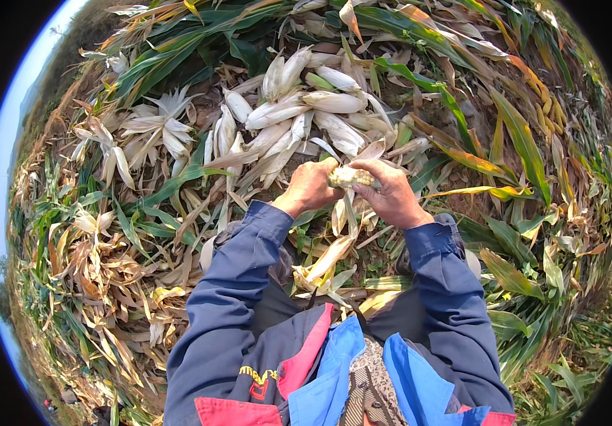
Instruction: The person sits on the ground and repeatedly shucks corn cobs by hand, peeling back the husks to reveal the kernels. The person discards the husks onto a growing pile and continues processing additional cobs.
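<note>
A pale yellow corn cob (355, 178), its kernels bared, lies level between my two hands in front of the heap. My left hand (311, 183) is closed around its left end, where a bit of green shows. At the other end, my right hand (389, 193) grips the cob with thumb and fingers, and dry husk sticks up beside the fingers. Just beyond my hands lies a heap of corn ears in whitish dry husks (332, 101). Loose pale husks (327, 258) lie below the cob, between my legs.
Peeled-back husks (162, 128) lie left of the heap. Several bare yellow ears (551, 114) are piled at the far right. Green and yellowing corn leaves (519, 138) cover the ground on the right, and brown dry leaves (103, 266) spread over the left.
</note>
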The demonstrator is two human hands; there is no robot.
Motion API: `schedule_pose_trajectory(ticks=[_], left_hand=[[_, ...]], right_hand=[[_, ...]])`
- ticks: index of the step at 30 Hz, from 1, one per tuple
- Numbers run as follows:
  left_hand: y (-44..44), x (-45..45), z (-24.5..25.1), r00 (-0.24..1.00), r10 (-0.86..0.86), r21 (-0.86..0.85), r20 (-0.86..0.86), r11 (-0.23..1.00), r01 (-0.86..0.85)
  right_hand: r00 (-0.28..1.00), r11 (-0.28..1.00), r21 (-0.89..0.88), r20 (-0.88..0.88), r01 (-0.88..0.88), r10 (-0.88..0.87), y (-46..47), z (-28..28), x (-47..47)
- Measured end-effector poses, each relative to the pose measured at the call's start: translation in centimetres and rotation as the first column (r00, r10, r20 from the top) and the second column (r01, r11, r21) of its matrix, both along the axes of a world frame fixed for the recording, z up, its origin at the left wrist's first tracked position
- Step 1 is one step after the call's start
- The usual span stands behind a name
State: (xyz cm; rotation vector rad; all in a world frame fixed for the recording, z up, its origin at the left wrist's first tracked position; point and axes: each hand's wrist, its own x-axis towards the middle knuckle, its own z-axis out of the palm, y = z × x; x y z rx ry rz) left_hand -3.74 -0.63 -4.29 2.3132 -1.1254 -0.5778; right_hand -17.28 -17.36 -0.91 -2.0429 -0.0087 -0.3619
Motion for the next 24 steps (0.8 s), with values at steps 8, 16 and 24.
schedule_pose_trajectory(ticks=[8, 16, 24], left_hand=[[-0.8, -0.8, -1.7, 0.984, 0.097, 0.149, 0.149, 0.982, -0.12], [-1.0, 0.0, 1.2, 0.999, -0.037, -0.385, 0.04, 0.922, 0.05], [4.7, 4.9, 5.9, 0.873, 0.049, -0.172, 0.485, 0.984, 0.04]], right_hand=[[0.977, 0.902, -0.409, 0.204, 0.136, -0.055, 4.4, -1.3, -0.6], [0.962, 0.352, 0.896, -0.238, 0.27, -0.132, -2.1, -0.6, -0.1], [0.82, 0.431, 0.749, -0.571, 0.503, 0.035, -1.3, -8.5, -3.4]])
